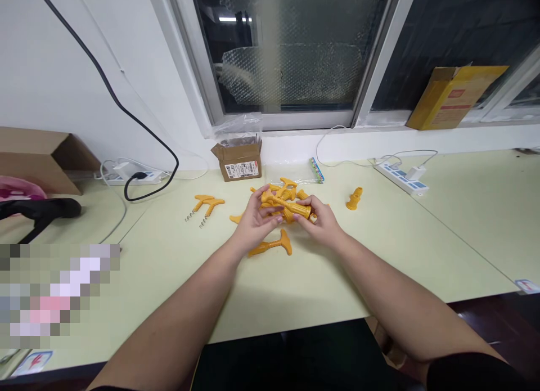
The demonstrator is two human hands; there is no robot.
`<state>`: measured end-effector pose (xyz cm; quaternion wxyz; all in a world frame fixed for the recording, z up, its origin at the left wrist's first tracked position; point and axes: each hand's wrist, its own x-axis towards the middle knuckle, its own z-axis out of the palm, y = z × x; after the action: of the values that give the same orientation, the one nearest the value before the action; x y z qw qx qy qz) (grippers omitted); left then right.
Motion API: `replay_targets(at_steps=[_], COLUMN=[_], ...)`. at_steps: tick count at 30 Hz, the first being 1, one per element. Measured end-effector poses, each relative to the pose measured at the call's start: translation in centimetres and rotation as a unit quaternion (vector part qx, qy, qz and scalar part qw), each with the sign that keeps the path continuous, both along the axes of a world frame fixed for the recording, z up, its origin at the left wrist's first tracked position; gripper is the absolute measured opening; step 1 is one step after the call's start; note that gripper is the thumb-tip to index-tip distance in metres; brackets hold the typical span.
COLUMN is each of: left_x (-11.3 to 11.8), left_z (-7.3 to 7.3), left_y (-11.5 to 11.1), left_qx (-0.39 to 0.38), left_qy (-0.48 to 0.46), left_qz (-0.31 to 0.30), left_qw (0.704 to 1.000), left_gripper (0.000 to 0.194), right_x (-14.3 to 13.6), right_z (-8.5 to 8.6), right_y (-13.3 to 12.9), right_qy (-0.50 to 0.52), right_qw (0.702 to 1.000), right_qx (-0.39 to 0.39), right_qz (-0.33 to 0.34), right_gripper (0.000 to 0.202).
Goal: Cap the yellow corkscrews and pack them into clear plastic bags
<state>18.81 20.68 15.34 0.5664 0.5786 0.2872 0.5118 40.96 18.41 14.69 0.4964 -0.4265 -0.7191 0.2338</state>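
The yellow corkscrew (pixel 291 205) is held between the two hands, over the middle of the tabletop (pixel 295 290). The left hand (pixel 254 218) has its fingers curled about the T-handle end; the right hand (pixel 321 218) has its fingers clamped on the ribbed barrel end. Below and behind them lies a pile of yellow corkscrew pieces (pixel 288 184), partly hidden by the hands. Nearer the front edge, another T-handled corkscrew (pixel 276 244) lies on its side. To the left, two T-handled screws (pixel 210 206) lie close together, their metal spirals bare and pointing toward the front left. Well apart on the right, a yellow barrel piece (pixel 354 199) stands upright. Near the back edge are an open cardboard box (pixel 242 161) and a clear plastic bag (pixel 291 172).
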Motion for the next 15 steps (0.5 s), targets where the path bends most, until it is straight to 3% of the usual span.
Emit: replay_targets(at_steps=[4,7,10,12,15], left_x=[-0.4,-0.7,-1.1,-1.5,-2.5], left_z=[-0.3,-0.1,0.5,0.9,1.3], left_y=[0.8,1.3,1.5,1.9,2.8], left_qx=[0.001,-0.031,-0.105,-0.157,-0.178], left_qy=[0.078,0.081,-0.007,-0.084,-0.152], left_qz=[0.077,0.106,0.122,0.129,0.165], left_qw=[0.994,0.991,0.987,0.975,0.958], left_gripper=[0.043,0.039,0.037,0.032,0.032], right_x=[0.0,0.1,0.5,1.3,3.2], right_z=[-0.4,-0.5,-0.3,-0.1,0.1], right_y=[0.1,0.5,1.0,1.4,2.2], right_qy=[0.023,0.006,-0.03,-0.039,-0.049], right_qw=[0.999,0.998,0.988,0.983,0.977], right_qx=[-0.029,0.041,0.147,0.178,0.164], right_qz=[0.035,0.047,0.042,-0.005,-0.131], right_gripper=[0.027,0.022,0.014,0.014,0.021])
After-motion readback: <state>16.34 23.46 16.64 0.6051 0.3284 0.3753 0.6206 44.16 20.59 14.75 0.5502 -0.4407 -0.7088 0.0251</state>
